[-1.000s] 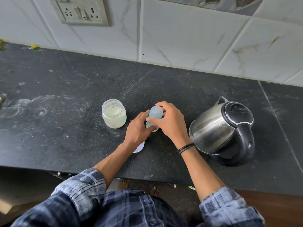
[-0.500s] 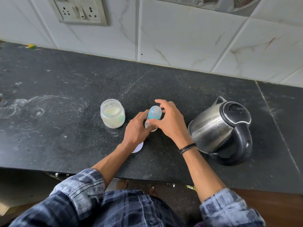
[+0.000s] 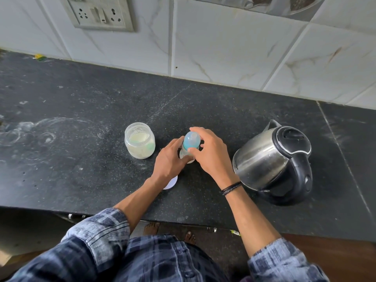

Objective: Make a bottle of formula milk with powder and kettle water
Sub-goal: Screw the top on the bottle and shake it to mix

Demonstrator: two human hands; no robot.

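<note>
A small baby bottle (image 3: 185,154) with a light blue cap (image 3: 190,140) stands upright on the black counter (image 3: 81,159). My left hand (image 3: 168,159) grips the bottle's body from the left. My right hand (image 3: 211,153) curls its fingers and thumb round the blue cap from the right. An open clear jar of pale powder (image 3: 139,140) stands just left of the bottle. A steel kettle with a black lid and handle (image 3: 274,161) stands to the right, lid closed.
A white round lid (image 3: 172,183) lies on the counter, partly under my left wrist. The tiled wall with a socket plate (image 3: 99,13) runs behind. The counter's front edge is close to my body.
My right hand's fingers have shifted round the blue cap. The bottle and my left hand stay in the same place.
</note>
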